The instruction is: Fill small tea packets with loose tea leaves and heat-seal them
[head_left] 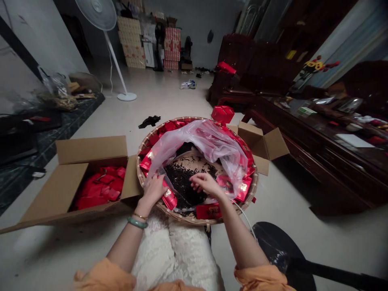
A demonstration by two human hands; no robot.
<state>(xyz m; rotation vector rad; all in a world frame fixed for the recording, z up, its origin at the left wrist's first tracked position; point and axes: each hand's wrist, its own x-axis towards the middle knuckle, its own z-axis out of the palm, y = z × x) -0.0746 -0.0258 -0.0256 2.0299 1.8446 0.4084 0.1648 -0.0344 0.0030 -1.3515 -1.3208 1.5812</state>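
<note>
A wide round woven bamboo basket point(182, 215) rests on my lap, lined with a clear plastic bag point(206, 145) and holding a heap of loose black tea leaves point(182, 182). Many red foil sachets point(169, 129) lie around its inner edge. My left hand point(154, 190) grips a red foil sachet point(169, 198) at the heap's left side. My right hand point(206, 184) hangs over the tea with curled fingers, and nothing shows in it. A red packet point(208, 211) lies near the basket's front rim.
An open cardboard box point(91, 206) of red packets stands left of the basket, and another carton point(260, 141) sits behind it on the right. A dark wooden table point(303, 129) runs along the right. A standing fan point(121, 96) and stacked boxes point(130, 40) stand farther back.
</note>
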